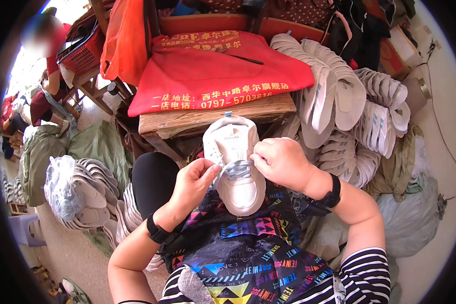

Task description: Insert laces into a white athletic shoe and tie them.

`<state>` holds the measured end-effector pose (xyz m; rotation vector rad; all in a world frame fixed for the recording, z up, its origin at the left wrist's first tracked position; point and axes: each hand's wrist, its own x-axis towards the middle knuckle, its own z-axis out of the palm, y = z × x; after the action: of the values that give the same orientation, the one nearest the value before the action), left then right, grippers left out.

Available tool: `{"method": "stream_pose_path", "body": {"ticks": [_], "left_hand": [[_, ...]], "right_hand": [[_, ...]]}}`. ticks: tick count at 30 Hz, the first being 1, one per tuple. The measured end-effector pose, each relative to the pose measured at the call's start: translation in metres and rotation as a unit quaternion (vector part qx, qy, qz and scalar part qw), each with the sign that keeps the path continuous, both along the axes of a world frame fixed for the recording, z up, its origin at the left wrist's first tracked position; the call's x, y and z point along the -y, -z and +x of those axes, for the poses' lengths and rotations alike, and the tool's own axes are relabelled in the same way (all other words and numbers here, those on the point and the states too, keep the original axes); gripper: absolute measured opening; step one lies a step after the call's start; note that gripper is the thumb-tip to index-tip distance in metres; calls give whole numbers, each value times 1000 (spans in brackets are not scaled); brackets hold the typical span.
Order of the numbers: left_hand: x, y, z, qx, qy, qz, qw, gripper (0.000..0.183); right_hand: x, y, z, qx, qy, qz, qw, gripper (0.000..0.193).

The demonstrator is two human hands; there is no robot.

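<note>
A white sneaker [245, 197] with a knit toe lies on my lap, its toe toward me and its heel toward the wooden stool. Grey-blue laces [238, 169] cross its front. My left hand [193, 183] is closed at the shoe's left side, thumb and forefinger pinching a lace. On the other side my right hand [283, 161] is also closed, its fingertips at the lace by the shoe's collar; what lies inside its curled fingers is partly hidden. Under the shoe is my dark printed apron [258, 253].
A red cloth [213, 76] with a thin dark tool covers the wooden stool [213, 119] ahead. Stacked pale shoes [334, 86] stand at the right, more shoe stacks [93, 195] at the left. An orange bag [125, 40] hangs beside the stool. Another person [48, 81] sits far left.
</note>
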<state>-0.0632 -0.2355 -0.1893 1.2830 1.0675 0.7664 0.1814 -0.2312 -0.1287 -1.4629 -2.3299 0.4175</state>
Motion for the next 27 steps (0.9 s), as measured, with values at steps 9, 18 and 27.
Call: {"method": "stream_pose_path", "body": {"ticks": [9,18,27], "left_hand": [[0,-4,-3,-44,-21,-19,999,17],[-5,-10,4,-129,-56,135,981,11],[-34,-55,3,-327,87,551,763,33]], "right_hand": [[-7,-10,-10,244,-156,60,955,7],[-20,-30,-17,264,-215,131,931,11],[-39,-29,-6,158,-218,59,961,40]]}}
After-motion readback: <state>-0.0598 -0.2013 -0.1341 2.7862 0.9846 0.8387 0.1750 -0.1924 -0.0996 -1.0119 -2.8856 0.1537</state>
